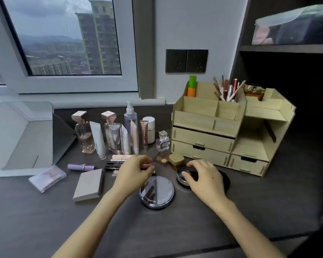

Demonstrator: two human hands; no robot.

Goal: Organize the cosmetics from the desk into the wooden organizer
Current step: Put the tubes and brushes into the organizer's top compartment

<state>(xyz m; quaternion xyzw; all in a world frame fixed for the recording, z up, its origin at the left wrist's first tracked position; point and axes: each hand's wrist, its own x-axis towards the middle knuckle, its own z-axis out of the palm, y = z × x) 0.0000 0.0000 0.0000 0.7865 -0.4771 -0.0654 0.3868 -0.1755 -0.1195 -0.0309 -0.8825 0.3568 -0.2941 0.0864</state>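
Head view: your right hand (201,175) grips the black round compact (179,178) on the desk (45,220), just before the wooden organizer (222,131). Your left hand (133,171) curls over the lipsticks (113,162); its grip I cannot tell.

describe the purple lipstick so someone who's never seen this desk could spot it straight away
Start at the white-framed mirror on the far left. Just right of its base, in front of the row of standing bottles, the purple lipstick lies on its side. It is the only lilac tube with a silver band round it; the slim sticks to its right are black or pink.
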